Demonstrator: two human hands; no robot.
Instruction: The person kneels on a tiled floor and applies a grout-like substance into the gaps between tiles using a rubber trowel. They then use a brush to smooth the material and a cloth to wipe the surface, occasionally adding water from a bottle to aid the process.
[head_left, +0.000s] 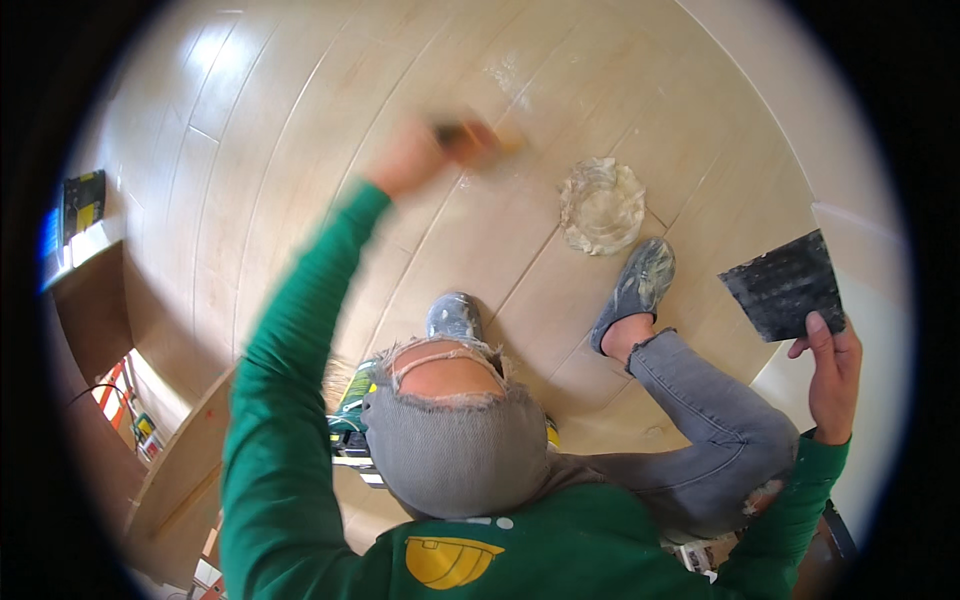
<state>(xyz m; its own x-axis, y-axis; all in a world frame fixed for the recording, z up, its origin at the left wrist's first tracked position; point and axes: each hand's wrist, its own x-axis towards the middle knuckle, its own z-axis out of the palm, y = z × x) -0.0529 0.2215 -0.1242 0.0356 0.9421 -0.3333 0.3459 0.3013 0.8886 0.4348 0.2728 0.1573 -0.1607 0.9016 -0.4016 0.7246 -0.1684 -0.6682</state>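
Note:
My left hand (408,160) is stretched forward over the pale wood-look floor (280,150) and grips a small tool with a brown handle (475,140); the hand and tool are blurred by motion. My right hand (830,365) is raised at the right and holds a dark, dirty rectangular trowel blade (785,285) by its lower corner. A round, shallow container smeared with whitish paste (601,205) sits on the floor between the two hands. I crouch, with torn grey jeans over both knees and paint-stained shoes (640,280) on the floor.
A pale wall or board (880,330) runs along the right. At the left stand brown wooden furniture edges (95,310) and a dark and yellow object (84,205). A green and yellow item (350,420) lies under my left knee.

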